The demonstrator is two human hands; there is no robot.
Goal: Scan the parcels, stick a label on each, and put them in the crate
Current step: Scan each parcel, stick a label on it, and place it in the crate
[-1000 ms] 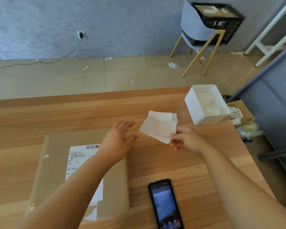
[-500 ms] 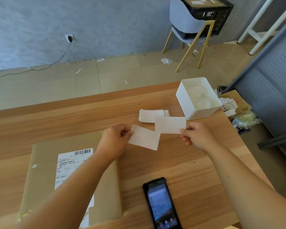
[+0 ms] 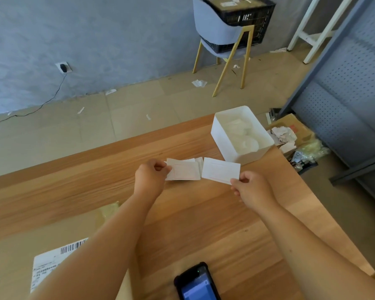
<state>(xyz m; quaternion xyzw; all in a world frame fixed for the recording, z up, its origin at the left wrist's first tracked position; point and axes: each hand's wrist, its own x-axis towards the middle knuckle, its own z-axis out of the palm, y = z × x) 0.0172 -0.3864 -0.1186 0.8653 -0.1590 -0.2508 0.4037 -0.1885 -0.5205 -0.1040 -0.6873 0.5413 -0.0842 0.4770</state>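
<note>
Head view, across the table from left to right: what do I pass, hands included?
Parcel → left hand, pinching a paper sheet → that paper sheet → label → right hand, pinching the label. White box left out: it overlaps the label and right hand.

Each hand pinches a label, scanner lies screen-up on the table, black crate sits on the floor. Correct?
No: in the head view the black crate sits on the chair, not the floor. The left hand and right hand each pinch a label; the scanner lies screen-up on the table.

Wooden table: parcel, scanner, white box.
</note>
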